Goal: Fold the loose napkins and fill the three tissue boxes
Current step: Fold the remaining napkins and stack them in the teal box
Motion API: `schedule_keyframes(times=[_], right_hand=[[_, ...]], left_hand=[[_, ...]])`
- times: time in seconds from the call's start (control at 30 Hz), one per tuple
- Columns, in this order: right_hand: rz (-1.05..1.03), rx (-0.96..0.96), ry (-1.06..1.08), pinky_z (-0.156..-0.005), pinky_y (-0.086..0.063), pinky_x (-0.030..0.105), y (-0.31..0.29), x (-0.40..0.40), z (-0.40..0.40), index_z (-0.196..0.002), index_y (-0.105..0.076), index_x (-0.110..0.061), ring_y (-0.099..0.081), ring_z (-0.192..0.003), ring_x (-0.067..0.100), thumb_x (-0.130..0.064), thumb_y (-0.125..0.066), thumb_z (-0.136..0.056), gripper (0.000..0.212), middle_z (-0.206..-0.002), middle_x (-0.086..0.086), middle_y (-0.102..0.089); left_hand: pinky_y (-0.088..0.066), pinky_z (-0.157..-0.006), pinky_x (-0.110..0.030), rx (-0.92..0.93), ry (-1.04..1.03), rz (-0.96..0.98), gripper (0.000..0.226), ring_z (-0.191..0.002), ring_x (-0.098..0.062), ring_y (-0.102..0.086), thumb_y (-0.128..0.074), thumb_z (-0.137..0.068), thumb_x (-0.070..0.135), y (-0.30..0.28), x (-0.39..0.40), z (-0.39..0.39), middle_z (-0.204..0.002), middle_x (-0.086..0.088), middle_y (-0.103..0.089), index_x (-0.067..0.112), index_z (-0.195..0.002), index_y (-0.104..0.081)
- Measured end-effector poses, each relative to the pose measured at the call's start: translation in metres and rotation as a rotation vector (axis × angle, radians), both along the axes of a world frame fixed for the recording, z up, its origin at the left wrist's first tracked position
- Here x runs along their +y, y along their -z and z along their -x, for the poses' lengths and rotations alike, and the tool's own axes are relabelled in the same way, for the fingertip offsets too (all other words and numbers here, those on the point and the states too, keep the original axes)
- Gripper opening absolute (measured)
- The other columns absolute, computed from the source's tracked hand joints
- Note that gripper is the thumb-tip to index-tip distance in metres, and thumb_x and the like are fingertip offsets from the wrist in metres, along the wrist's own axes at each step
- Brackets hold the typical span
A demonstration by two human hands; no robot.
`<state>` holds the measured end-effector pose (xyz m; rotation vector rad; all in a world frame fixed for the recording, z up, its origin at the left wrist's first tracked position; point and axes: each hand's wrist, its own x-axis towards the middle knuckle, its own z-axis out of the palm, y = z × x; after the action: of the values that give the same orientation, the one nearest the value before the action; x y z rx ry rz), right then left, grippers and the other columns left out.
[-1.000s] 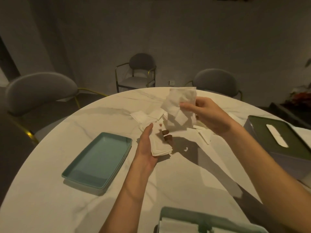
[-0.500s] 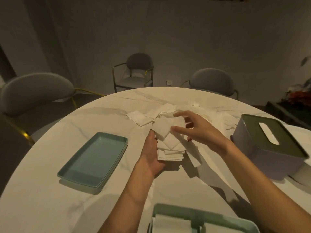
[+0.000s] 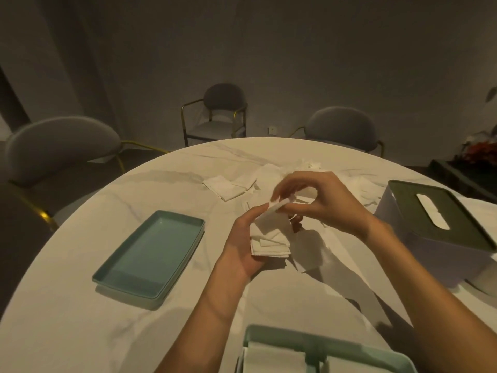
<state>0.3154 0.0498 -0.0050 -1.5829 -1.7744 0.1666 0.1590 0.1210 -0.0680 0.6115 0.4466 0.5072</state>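
My left hand (image 3: 242, 246) holds a stack of folded white napkins (image 3: 270, 242) above the round marble table (image 3: 107, 332). My right hand (image 3: 320, 203) pinches the top napkin (image 3: 278, 207) of that stack at its upper edge, bent over in a fold. More loose napkins (image 3: 228, 187) lie in a heap on the table behind my hands. A tissue box with a dark green lid (image 3: 441, 219) stands at the right. An open teal tissue box (image 3: 322, 354) with white napkins inside sits at the near edge.
A teal lid or tray (image 3: 153, 254) lies on the table to the left of my hands. Three grey chairs (image 3: 224, 114) stand around the far side of the table. Red flowers (image 3: 481, 152) are at the far right.
My right hand brought a loose napkin down from the air onto the stack in my left hand, and now pinches its edge over in a fold. The left hand kept holding the stack.
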Motion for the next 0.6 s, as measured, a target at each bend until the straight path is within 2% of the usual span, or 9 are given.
schedule_keyframes(times=[0.07,0.13,0.27,0.33,0.4,0.43,0.5,0.6], right_hand=[[0.014,-0.024,0.001,-0.091,-0.059,0.027,-0.005,-0.003,-0.004,-0.098,-0.072,-0.038,-0.065,-0.1,0.006,-0.038,-0.075,-0.085,0.013,-0.101,-0.023,-0.068],[0.039,0.051,-0.037,-0.09,-0.058,0.023,-0.013,-0.006,-0.007,-0.1,-0.072,-0.032,-0.066,-0.102,0.006,-0.038,-0.072,-0.084,0.017,-0.102,-0.019,-0.07],[0.182,0.275,-0.157,-0.087,-0.058,0.023,-0.025,-0.014,-0.01,-0.107,-0.073,-0.02,-0.069,-0.103,0.013,-0.037,-0.071,-0.082,0.03,-0.101,-0.015,-0.073],[0.233,0.317,-0.147,-0.084,-0.058,0.022,-0.022,-0.013,-0.007,-0.106,-0.074,-0.02,-0.069,-0.102,0.011,-0.036,-0.072,-0.084,0.027,-0.099,-0.016,-0.073],[0.238,0.331,-0.097,-0.085,-0.06,0.024,-0.013,-0.007,-0.002,-0.104,-0.076,-0.023,-0.069,-0.1,0.01,-0.034,-0.073,-0.087,0.021,-0.098,-0.016,-0.073],[0.222,0.318,-0.054,-0.084,-0.061,0.028,-0.008,-0.003,0.001,-0.103,-0.077,-0.024,-0.069,-0.098,0.01,-0.035,-0.074,-0.088,0.019,-0.098,-0.016,-0.073],[0.15,0.278,0.056,-0.077,-0.064,0.035,0.004,0.004,0.004,-0.1,-0.078,-0.028,-0.069,-0.091,0.009,-0.038,-0.077,-0.087,0.016,-0.095,-0.016,-0.073],[0.046,0.233,0.202,-0.069,-0.063,0.029,0.015,0.009,0.002,-0.104,-0.073,-0.034,-0.067,-0.083,0.008,-0.043,-0.081,-0.081,0.027,-0.096,-0.012,-0.071]], left_hand=[[-0.059,-0.081,-0.04,-0.021,-0.018,0.081,0.039,-0.087,-0.035,-0.07,-0.062,-0.094,0.026,0.002,0.003,0.001,-0.102,-0.022,-0.07,-0.003,-0.118,-0.074],[-0.057,-0.081,-0.04,0.01,-0.03,0.106,0.038,-0.087,-0.035,-0.069,-0.061,-0.094,0.025,0.003,0.003,0.003,-0.102,-0.023,-0.069,-0.006,-0.109,-0.075],[-0.054,-0.073,-0.041,0.075,-0.051,0.054,0.038,-0.076,-0.035,-0.07,-0.064,-0.09,0.026,0.007,0.007,0.003,-0.095,-0.018,-0.071,0.003,-0.119,-0.071],[-0.057,-0.079,-0.043,0.064,-0.067,0.018,0.037,-0.082,-0.036,-0.072,-0.065,-0.089,0.024,0.009,0.008,0.0,-0.101,-0.02,-0.073,0.004,-0.118,-0.073],[-0.058,-0.084,-0.044,0.059,-0.02,-0.007,0.032,-0.088,-0.037,-0.073,-0.066,-0.086,0.023,0.006,0.006,-0.002,-0.105,-0.021,-0.074,0.003,-0.107,-0.079],[-0.061,-0.078,-0.041,0.054,0.002,-0.019,0.029,-0.084,-0.036,-0.074,-0.061,-0.09,0.022,0.004,0.004,-0.001,-0.099,-0.021,-0.075,0.003,-0.096,-0.082],[-0.062,-0.062,-0.035,0.029,0.039,-0.055,0.041,-0.071,-0.03,-0.075,-0.05,-0.099,0.025,0.009,0.005,-0.004,-0.086,-0.016,-0.076,0.007,-0.082,-0.083],[-0.063,-0.066,-0.039,0.03,0.024,-0.087,0.047,-0.082,-0.031,-0.075,-0.053,-0.102,0.048,0.006,0.0,-0.003,-0.099,-0.016,-0.076,0.011,-0.104,-0.081]])
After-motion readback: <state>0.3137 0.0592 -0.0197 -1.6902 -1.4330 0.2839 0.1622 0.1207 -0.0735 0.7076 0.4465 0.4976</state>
